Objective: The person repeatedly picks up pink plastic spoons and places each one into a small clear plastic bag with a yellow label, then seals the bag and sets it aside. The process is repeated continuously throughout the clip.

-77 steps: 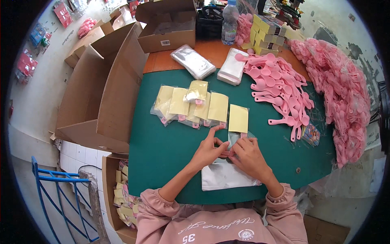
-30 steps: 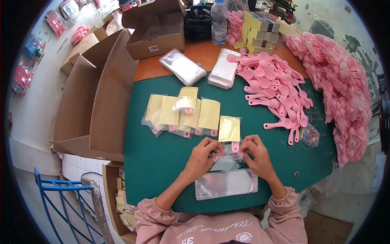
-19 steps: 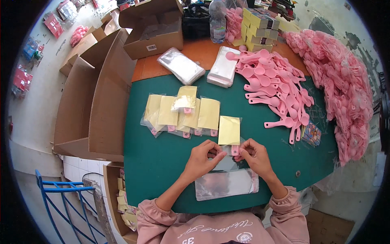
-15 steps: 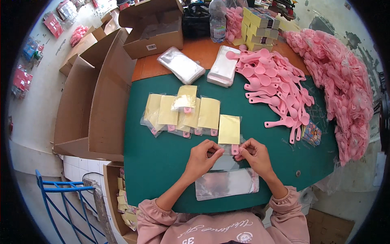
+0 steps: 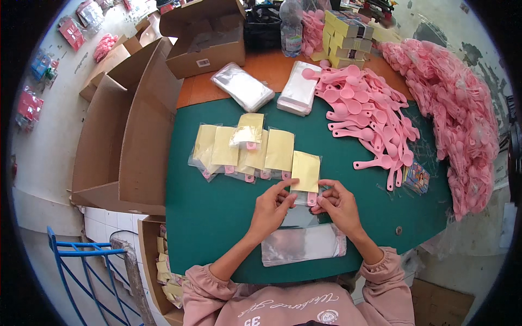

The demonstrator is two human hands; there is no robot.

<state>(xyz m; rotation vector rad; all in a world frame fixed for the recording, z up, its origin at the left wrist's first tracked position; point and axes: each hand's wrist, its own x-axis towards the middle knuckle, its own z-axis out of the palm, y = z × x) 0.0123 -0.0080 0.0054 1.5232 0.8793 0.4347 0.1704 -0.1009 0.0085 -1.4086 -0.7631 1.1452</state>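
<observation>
A clear plastic bag (image 5: 300, 196) with a cream card (image 5: 306, 169) and a pink scoop, its handle (image 5: 312, 198) showing below the card, lies between my hands on the green table. My left hand (image 5: 273, 209) grips the bag's left side, index finger at the card's lower left edge and thumb lower down. On the opposite side my right hand (image 5: 340, 209) holds the bag by its right edge, thumb close to the pink handle. Directly below rests a stack of clear bags (image 5: 302, 245). Several filled packets (image 5: 224, 146) overlap to the left.
A heap of pink scoops (image 5: 370, 108) covers the right, beside a large bundle of wrapped pink pieces (image 5: 454, 114). Two stacks of clear bags (image 5: 242, 87) lie at the back, near card bundles (image 5: 348, 41) and a bottle (image 5: 292, 30). Cardboard boxes (image 5: 144, 125) stand left.
My left hand has moved up and right, onto the bag's side. The right fingers have spread up along its right edge. The packet has shifted slightly toward me.
</observation>
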